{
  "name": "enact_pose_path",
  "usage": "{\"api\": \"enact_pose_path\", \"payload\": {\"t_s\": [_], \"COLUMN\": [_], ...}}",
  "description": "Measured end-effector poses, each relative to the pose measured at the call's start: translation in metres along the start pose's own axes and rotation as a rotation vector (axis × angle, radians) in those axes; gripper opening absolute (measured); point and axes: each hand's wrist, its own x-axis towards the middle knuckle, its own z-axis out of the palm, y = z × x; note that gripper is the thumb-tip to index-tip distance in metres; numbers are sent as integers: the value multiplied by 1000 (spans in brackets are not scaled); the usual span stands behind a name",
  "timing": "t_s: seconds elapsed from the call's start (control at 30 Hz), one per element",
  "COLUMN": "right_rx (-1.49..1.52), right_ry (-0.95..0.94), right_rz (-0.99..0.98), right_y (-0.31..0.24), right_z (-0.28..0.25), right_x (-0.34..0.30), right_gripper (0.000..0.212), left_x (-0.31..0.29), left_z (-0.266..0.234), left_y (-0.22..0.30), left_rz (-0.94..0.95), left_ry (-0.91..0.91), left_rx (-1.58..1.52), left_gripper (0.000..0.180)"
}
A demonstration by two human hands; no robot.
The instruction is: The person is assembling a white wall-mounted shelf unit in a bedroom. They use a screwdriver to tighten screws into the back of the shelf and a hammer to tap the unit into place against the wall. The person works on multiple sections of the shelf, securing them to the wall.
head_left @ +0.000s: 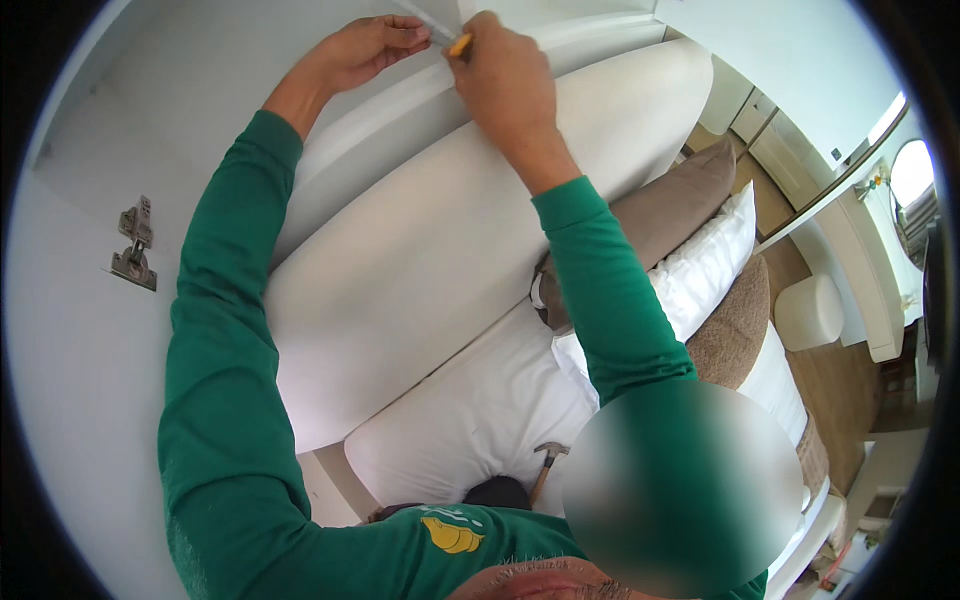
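Both my arms, in green sleeves, reach up to the top of the head view. My right hand (508, 85) is closed round a small tool with an orange-yellow part (460, 45) showing at the fingers; its exact kind is unclear. A thin pale strip (428, 18) runs from near that tool toward the upper edge. Just left of it, my left hand (365, 52) pinches thumb and fingers together close to the strip. What lies between those fingertips is too small to make out. Both hands are above the cream padded headboard (430, 260), near a white ledge (350, 140).
A metal hinge (135, 245) is fixed to the white panel on the left. On the white bedding lies a hammer (548, 455). Brown pillow (680, 200) and white pillow (705, 265) lean by the headboard. A round cream stool (808, 312) stands farther right.
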Motion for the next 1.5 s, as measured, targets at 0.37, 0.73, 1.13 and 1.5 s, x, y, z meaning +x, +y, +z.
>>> {"api": "enact_pose_path", "payload": {"t_s": [0.37,0.73,1.13,1.5], "right_rx": [122,-23,245,125], "right_ry": [-47,-118,-238,-148], "right_rz": [143,131,86,122], "right_y": [3,9,19,8], "right_z": [-9,7,-43,-31], "right_x": [11,10,26,26], "right_gripper": [30,35,28,53], "left_x": [14,3,7,8], "left_z": [-4,1,-2,5], "left_y": [-6,-6,-5,-7], "left_rz": [7,203,274,292], "left_ry": [20,41,-120,-141], "left_rx": [36,471,303,307], "left_gripper": [45,72,38,46]}}
